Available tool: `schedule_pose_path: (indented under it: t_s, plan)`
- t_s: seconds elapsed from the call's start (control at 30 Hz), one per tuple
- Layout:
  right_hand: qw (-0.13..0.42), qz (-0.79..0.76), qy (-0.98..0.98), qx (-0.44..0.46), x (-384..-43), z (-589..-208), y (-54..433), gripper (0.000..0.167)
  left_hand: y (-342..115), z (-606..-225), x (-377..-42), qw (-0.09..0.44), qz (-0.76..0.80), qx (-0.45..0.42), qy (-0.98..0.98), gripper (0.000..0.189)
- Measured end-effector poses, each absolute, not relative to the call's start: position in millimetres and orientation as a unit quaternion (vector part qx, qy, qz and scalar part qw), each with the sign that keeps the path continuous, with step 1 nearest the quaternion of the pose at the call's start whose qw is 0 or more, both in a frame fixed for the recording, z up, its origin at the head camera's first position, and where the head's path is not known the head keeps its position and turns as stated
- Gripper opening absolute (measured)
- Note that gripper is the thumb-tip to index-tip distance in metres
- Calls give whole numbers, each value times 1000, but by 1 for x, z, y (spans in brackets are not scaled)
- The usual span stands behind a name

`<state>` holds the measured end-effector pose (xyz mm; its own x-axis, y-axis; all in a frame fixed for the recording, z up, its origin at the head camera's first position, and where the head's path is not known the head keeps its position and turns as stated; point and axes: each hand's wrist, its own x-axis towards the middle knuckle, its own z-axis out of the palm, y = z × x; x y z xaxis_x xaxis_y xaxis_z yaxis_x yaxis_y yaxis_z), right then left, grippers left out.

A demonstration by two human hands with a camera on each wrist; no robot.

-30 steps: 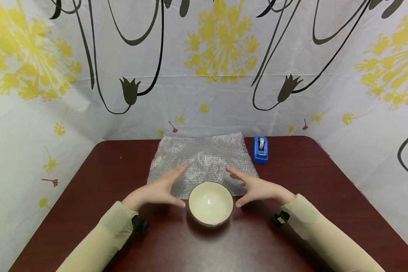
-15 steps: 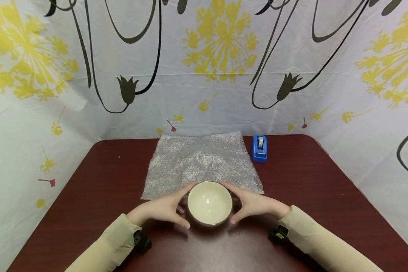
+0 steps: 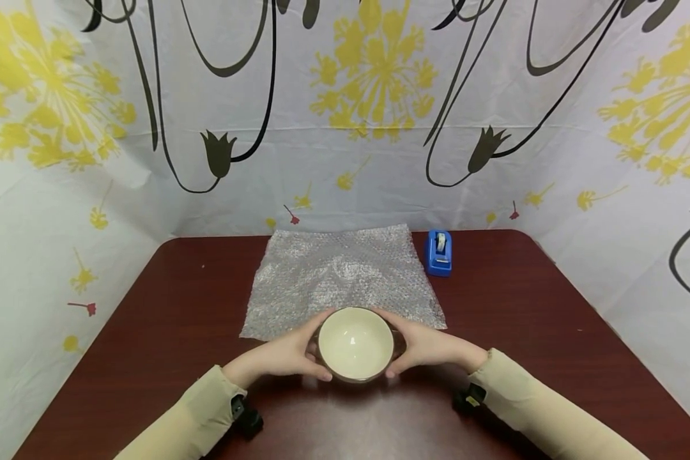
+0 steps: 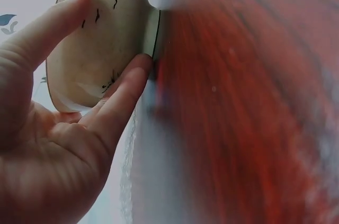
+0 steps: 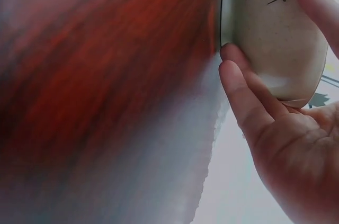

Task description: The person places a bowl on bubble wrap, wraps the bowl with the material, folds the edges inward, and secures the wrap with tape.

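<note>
A cream-coloured bowl (image 3: 355,343) with a dark rim stands upright near the middle of the table, between both hands. My left hand (image 3: 287,352) grips its left side, and my right hand (image 3: 427,345) grips the right side. In the left wrist view, the thumb presses the wall of the bowl (image 4: 98,38), which bears small dark painted strokes, while fingertips reach its foot. On the other side, the right wrist view shows green and black painted sprigs on the bowl (image 5: 275,44), the thumb on its wall and fingertips by the foot.
A sheet of bubble wrap (image 3: 345,268) lies flat behind the bowl, its front edge close to the hands. Right of its far corner stands a blue tape dispenser (image 3: 439,253). The dark red table (image 3: 195,306) backs onto a patterned cloth (image 3: 374,191).
Both hands have come down and inward from beside the bowl and now hold its sides. The bowl, bubble wrap and tape dispenser stay in place.
</note>
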<state>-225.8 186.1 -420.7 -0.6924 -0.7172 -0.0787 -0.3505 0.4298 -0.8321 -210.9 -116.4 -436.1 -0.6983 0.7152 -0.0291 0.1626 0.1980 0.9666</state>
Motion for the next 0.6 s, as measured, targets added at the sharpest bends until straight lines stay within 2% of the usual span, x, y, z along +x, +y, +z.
schedule_pose_path:
  t_s: [0.6]
  plan:
    - [219,-438,811,-320,-225,-414,187,110,-114,-429,-210,252,557,298,733,110]
